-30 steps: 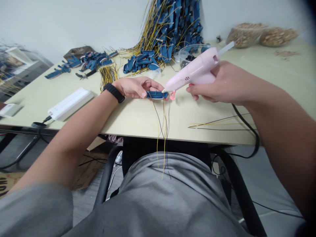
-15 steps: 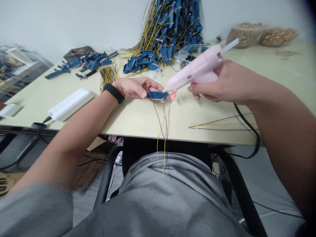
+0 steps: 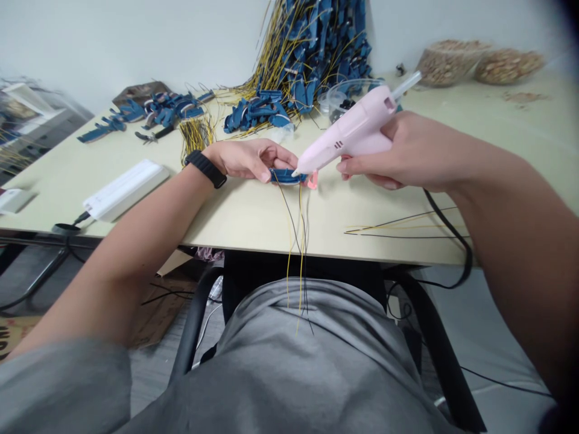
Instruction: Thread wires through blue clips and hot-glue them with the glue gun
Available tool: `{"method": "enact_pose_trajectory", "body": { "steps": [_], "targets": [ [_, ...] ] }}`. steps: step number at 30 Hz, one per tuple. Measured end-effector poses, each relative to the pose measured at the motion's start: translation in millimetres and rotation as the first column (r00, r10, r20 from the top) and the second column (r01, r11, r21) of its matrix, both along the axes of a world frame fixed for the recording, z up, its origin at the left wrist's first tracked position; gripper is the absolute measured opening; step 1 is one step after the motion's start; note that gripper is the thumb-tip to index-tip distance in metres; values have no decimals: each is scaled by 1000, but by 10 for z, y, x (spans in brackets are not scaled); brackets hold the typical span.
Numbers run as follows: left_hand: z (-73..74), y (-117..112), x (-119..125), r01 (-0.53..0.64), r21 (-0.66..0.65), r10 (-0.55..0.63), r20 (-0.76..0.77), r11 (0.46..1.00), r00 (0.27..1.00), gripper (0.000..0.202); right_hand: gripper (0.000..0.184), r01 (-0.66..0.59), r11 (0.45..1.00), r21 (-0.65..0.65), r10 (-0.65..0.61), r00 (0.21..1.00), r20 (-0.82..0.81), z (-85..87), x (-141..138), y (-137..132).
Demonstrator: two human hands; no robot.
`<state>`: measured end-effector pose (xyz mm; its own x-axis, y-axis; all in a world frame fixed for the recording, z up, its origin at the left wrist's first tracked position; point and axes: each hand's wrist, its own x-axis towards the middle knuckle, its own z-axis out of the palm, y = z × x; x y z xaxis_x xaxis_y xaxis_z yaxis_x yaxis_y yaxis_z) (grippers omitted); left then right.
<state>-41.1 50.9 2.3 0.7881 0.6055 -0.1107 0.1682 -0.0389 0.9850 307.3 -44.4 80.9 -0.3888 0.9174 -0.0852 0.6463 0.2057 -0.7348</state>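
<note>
My left hand (image 3: pixel 248 158), with a black watch on the wrist, pinches a small blue part (image 3: pixel 284 176) flat on the table (image 3: pixel 253 211). Yellow and black wires (image 3: pixel 298 241) run from that part over the table's front edge onto my lap. My right hand (image 3: pixel 398 150) is closed round a pink glue gun (image 3: pixel 350 132). The gun's nozzle touches the right end of the blue part, and its black cord (image 3: pixel 452 235) trails off to the right.
A big heap of blue parts with yellow wires (image 3: pixel 307 54) stands at the back centre, with smaller heaps (image 3: pixel 158 111) to its left. A white power strip (image 3: pixel 124 190) lies at the left. Loose wires (image 3: pixel 398 226) lie at the right, and two bowls (image 3: pixel 479 63) sit far right.
The glue gun has tipped slightly and its nozzle has slid a little left along the blue part. My left hand keeps the part in place.
</note>
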Motion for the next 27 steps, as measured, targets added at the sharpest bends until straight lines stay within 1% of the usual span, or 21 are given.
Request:
{"method": "enact_pose_trajectory", "body": {
  "steps": [2, 3, 5, 7, 9, 12, 14, 16, 19, 21, 25, 27],
  "targets": [
    [59, 17, -9, 72, 7, -70, -114, 997, 991, 101, 23, -7, 1000, -14, 7, 1000, 9, 14, -19, -1],
    [74, 32, -14, 97, 13, -95, -133, 995, 987, 104, 23, -14, 1000, -20, 15, 1000, 14, 17, -26, 2],
    [80, 62, -20, 122, 33, -117, -111, 992, 987, 106, 27, -34, 999, -27, 35, 999, 19, 13, -33, 16],
    [75, 74, -18, 147, 53, -140, -111, 988, 984, 102, 34, -59, 997, -39, 60, 998, 14, 2, -32, 34],
    [79, 62, -10, 146, 70, -137, -124, 987, 983, 97, 41, -84, 995, -55, 84, 996, 0, -7, -27, 49],
    [95, 27, 3, 136, 72, -127, -110, 988, 986, 95, 46, -98, 992, -82, 97, 995, -21, -5, -1, 62],
    [98, 13, 1, 131, 63, -124, -95, 989, 988, 91, 46, -104, 990, -92, 100, 994, -47, 4, 32, 67],
    [87, 13, -10, 123, 53, -119, -88, 991, 989, 88, 41, -106, 989, -101, 98, 992, -84, 12, 71, 66],
    [53, 31, -34, 122, 40, -119, -77, 992, 990, 91, 34, -95, 991, -95, 84, 990, -117, 13, 101, 50],
    [32, 47, -46, 119, 36, -117, -55, 992, 992, 90, 37, -86, 993, -78, 77, 990, -115, 9, 91, 31],
    [2, 65, -57, 117, 13, -116, -38, 993, 992, 78, 41, -87, 995, -45, 81, 990, -117, 3, 42, 1],
    [-22, 60, -54, 89, -7, -89, -11, 996, 996, 77, 42, -90, 996, -25, 86, 988, -129, 4, 24, -7]
  ]
}}
